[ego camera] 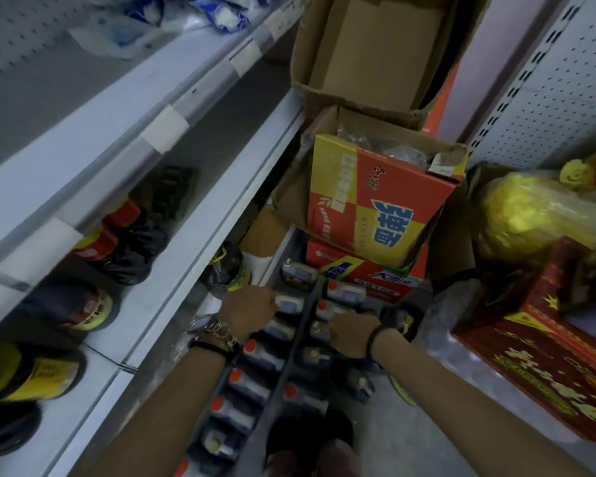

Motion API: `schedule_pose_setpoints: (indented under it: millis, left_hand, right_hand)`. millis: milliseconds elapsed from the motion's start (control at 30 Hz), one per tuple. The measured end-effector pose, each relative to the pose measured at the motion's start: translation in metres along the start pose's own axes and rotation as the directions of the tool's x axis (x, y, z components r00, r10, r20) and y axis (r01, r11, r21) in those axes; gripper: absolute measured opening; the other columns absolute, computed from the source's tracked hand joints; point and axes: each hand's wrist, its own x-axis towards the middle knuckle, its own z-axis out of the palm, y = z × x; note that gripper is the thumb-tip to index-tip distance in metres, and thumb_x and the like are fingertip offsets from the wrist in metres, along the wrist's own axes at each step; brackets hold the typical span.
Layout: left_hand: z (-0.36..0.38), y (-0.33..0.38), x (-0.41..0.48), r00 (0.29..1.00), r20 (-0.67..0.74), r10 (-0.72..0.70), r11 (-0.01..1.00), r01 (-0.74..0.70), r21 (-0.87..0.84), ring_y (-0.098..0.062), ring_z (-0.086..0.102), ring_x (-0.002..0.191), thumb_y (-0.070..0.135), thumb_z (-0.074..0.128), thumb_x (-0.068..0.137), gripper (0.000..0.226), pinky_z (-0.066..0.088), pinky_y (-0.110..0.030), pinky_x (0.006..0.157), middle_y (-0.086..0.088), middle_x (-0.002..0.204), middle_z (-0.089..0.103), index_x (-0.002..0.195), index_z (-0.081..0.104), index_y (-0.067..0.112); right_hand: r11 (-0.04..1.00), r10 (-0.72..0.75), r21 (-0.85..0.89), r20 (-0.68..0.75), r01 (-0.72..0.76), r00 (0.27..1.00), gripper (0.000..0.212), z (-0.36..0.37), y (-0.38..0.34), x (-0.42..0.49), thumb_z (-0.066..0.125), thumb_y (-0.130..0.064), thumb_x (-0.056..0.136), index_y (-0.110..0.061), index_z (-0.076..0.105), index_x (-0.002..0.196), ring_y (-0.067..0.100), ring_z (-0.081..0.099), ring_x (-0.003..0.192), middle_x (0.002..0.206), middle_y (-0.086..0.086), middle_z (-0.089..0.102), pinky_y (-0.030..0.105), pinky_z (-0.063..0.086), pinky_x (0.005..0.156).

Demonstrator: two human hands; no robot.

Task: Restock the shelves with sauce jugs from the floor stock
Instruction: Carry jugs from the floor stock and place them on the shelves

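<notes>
Two rows of dark sauce jugs with red caps [252,352] stand on the floor below me, beside the white shelving. My left hand [250,309] reaches down and grips the handle of a jug [289,304] in the left row. A jug [324,313] in the right row is held at its top by my right hand [350,333]. The fingers of both hands are mostly hidden behind the knuckles. Dark bottles with yellow and red labels [93,304] lie on the lower shelf [172,277] at left.
Stacked red-and-yellow cardboard boxes [375,208] stand just behind the jugs, with an open brown box [375,53] on top. A red carton [547,356] and a yellow plastic bag [530,211] crowd the right. My foot [310,438] is on the grey floor.
</notes>
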Motion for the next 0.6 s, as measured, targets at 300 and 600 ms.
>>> schedule_pose_setpoints:
  millis: [300, 600]
  left_hand:
    - [0.047, -0.034, 0.033, 0.972, 0.087, -0.217, 0.967, 0.202, 0.155, -0.030, 0.058, 0.107, 0.028, 0.035, 0.101, 0.034, 0.045, -0.035, 0.088, -0.011, 0.115, 0.063, 0.114, 0.061, 0.010]
    - [0.151, -0.072, 0.113, 0.991, -0.010, -0.136, 0.983, 0.136, 0.123, -0.032, 0.059, 0.105, 0.025, 0.038, 0.098, 0.027, 0.047, -0.035, 0.082, -0.013, 0.113, 0.065, 0.113, 0.058, 0.015]
  right_hand:
    - [0.998, -0.043, 0.055, 0.073, 0.039, 0.996, 0.031, 0.026, 0.030, 0.070, 0.038, -0.019, 0.100, -0.005, 0.050, 0.124, 0.025, 0.051, 0.087, 0.118, 0.014, 0.058, 0.033, 0.039, 0.072]
    - [0.999, -0.035, -0.019, -0.146, 0.032, 0.989, 0.030, 0.070, 0.045, 0.196, 0.037, -0.022, 0.099, -0.006, 0.050, 0.120, 0.031, 0.050, 0.115, 0.129, 0.014, 0.052, 0.037, 0.040, 0.087]
